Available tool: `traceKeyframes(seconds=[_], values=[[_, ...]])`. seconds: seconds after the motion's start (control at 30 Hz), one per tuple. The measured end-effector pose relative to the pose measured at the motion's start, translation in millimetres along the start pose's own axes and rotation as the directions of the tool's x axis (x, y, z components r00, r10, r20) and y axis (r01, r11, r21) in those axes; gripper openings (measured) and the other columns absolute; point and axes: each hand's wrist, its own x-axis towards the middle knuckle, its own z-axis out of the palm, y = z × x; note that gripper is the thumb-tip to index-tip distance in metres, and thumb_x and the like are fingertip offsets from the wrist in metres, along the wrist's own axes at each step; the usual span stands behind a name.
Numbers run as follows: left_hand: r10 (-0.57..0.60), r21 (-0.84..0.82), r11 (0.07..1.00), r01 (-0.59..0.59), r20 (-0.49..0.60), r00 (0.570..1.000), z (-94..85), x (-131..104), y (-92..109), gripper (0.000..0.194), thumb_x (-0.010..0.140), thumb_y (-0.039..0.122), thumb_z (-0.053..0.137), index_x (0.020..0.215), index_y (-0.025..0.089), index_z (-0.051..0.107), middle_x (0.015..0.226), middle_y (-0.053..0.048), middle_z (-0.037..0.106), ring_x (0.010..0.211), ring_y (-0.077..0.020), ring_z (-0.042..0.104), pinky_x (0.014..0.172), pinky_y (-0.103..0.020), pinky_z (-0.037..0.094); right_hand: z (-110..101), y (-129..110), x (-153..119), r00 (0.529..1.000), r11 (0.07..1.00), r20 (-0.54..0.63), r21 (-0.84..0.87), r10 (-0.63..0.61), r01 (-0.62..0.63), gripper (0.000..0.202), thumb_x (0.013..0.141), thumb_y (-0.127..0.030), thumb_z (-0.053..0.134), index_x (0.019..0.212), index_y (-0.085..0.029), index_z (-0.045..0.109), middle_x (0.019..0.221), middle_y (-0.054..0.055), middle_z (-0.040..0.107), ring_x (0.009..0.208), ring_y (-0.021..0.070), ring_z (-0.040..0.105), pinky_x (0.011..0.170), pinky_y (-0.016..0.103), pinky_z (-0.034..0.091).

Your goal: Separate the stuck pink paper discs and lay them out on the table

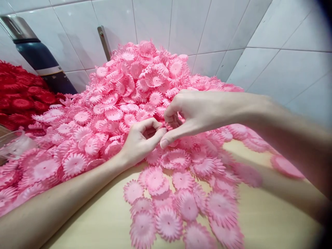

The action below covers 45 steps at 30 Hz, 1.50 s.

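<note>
My left hand (144,140) is closed in a pinch in front of a big heap of pink fringed flower pieces (124,103). Close against it, my right hand (188,116) comes in from the right with curled fingers and its thumb near the left fingertips. A small reddish-pink bit shows between the two hands, but I cannot make out what it is or which hand grips it. Below the hands, loose pink flower pieces (169,223) lie spread on the table, round with cut edges and a tiny hole in the middle.
A pale wooden table (98,221) carries it all. At the left are a heap of red flower pieces (20,93), a dark blue bottle (43,57) with a metal top, and a clear plastic container (15,143). White tiled walls (153,24) meet in a corner behind.
</note>
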Motion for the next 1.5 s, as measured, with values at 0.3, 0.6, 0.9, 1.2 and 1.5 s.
traceKeyframes(seconds=[0.3,0.6,0.9,1.2,1.5], values=[[-0.01,0.057,0.998,0.006,0.075,0.997,1.1,-1,6,0.023,0.084,0.027,0.06,0.067,0.014,0.051,0.064,0.003,0.048,0.058,-0.0063,0.042,0.054,-0.019,0.036,-13,15,-6,0.998,0.991,0.055,-0.126,0.042,-0.035,0.041,0.083,-0.05,0.059,0.064,-0.015,0.056,0.057,-0.004,0.042,0.05,0.0062,0.035,0.045,0.026,0.023],[-0.039,-0.013,0.999,0.04,0.114,0.993,1.2,-3,7,0.028,0.086,0.029,0.058,0.066,0.015,0.044,0.06,0.005,0.041,0.053,-0.0051,0.035,0.049,-0.019,0.03,-14,15,-5,0.989,0.995,0.119,-0.028,-0.09,0.094,0.039,0.09,-0.041,0.054,0.062,-0.015,0.046,0.056,-0.006,0.032,0.049,0.0049,0.026,0.043,0.026,0.021],[-0.018,-0.023,0.999,0.022,0.148,0.989,0.7,-5,7,0.027,0.086,0.029,0.058,0.067,0.016,0.044,0.061,0.005,0.043,0.053,-0.0051,0.037,0.048,-0.019,0.031,-17,16,-6,0.979,0.988,0.155,0.093,-0.133,0.12,0.044,0.087,-0.042,0.058,0.057,-0.017,0.037,0.053,-0.006,0.027,0.047,0.0052,0.025,0.042,0.024,0.021],[0.06,0.032,0.998,-0.062,0.08,0.995,0.7,-3,4,0.018,0.084,0.025,0.062,0.073,0.014,0.053,0.069,0.002,0.053,0.06,-0.0056,0.047,0.055,-0.019,0.039,-18,16,-8,0.993,0.995,0.07,0.021,-0.097,0.095,0.038,0.087,-0.04,0.059,0.059,-0.015,0.049,0.052,-0.006,0.035,0.047,0.0048,0.03,0.041,0.024,0.024],[-0.017,-0.158,0.987,0.029,0.074,0.997,3.4,-2,0,0.024,0.076,0.031,0.071,0.083,0.015,0.053,0.084,-0.002,0.059,0.083,-0.0148,0.064,0.077,-0.029,0.054,-15,4,-9,0.998,0.999,-0.061,-0.03,0.03,-0.032,0.036,0.088,-0.037,0.056,0.06,-0.015,0.053,0.052,-0.004,0.041,0.045,0.0051,0.032,0.038,0.022,0.023]])
